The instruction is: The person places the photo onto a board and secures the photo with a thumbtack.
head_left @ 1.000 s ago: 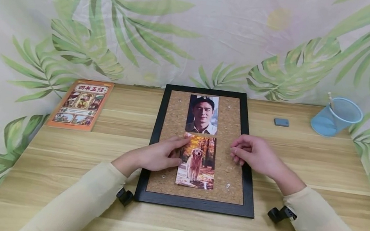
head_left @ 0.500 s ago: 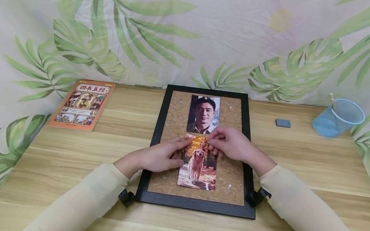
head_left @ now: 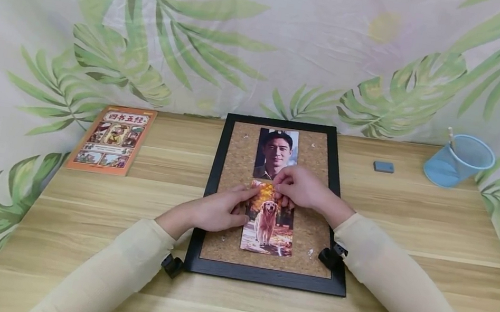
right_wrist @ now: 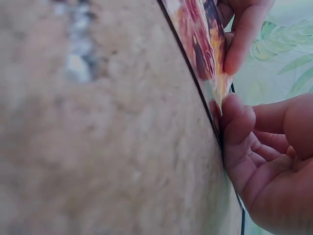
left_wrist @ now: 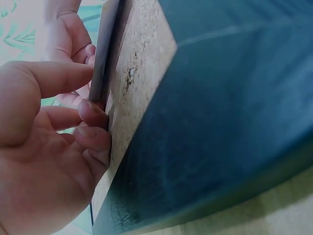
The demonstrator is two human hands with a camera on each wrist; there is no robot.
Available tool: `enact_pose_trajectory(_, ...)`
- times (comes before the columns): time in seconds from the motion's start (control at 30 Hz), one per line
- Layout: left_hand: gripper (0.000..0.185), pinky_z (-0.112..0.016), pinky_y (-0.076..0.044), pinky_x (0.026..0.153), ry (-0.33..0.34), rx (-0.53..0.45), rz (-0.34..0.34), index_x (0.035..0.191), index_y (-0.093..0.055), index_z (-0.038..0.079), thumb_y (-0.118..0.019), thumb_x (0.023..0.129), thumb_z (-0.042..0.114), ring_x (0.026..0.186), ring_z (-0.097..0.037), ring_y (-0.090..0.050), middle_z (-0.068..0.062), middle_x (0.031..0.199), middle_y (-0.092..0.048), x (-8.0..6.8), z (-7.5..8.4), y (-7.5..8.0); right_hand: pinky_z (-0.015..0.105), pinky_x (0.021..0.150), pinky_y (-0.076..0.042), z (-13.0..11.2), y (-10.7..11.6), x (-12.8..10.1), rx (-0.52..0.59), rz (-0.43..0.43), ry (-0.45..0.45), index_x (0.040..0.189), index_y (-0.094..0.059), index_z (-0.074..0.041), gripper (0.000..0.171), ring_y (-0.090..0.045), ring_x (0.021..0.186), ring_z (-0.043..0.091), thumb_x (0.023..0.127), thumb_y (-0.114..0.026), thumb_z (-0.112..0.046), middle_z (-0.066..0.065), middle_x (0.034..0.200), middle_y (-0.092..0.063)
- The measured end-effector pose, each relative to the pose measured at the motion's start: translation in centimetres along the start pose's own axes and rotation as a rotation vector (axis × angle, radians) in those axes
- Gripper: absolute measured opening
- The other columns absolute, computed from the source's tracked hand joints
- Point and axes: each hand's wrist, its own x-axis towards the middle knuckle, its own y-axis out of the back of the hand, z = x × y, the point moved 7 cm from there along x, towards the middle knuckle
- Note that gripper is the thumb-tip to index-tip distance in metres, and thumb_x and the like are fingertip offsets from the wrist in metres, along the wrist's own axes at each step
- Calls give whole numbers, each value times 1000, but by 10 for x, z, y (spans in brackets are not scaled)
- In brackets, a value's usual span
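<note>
A photo of a golden retriever (head_left: 264, 227) lies on a black-framed cork board (head_left: 317, 224). My left hand (head_left: 219, 210) presses its left side, index fingertip near the top corner and thumb lower down; in the left wrist view its other fingers (left_wrist: 93, 139) bend against the board. Over the photo's top edge, my right hand (head_left: 300, 188) pinches a small pushpin, mostly hidden by thumb and fingertips. Just above is a portrait photo (head_left: 274, 151), fixed at its top by a light pin (head_left: 280, 132); the right hand overlaps its lower corner in the head view.
Shiny clear pushpins sit near the board's corners, one (head_left: 310, 252) at lower right. An orange book (head_left: 113, 139) lies on the table at left. A small blue-grey block (head_left: 383, 167) and a blue mesh pen cup (head_left: 452, 163) are at back right, before a leaf-patterned curtain.
My right hand has moved left from the bare cork at the right to the dog photo's top edge, the pin between its fingers. The left hand keeps its place on the photo.
</note>
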Motion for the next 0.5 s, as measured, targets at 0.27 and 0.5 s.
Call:
enact_pose_trajectory(0.27,70,-36,-39,97,10,-5,-2,151,-26,13,-61,92,26,112,-20,-48,-10,141,-38,0,0,0,33,52,-53,-6,-1,7,-109,10,-83,91,-67,-3,14,-64,56,20,94,-54,-7,9,73,-66)
enact_pose_trajectory(0.5,70,-42,-29,110,26,-12,-7,152,-26,15,-60,92,27,141,-28,-23,-14,153,-26,0,-1,0,32,51,-53,-8,-2,11,-159,9,-115,89,-68,-3,14,-64,55,19,93,-54,-7,9,72,-66)
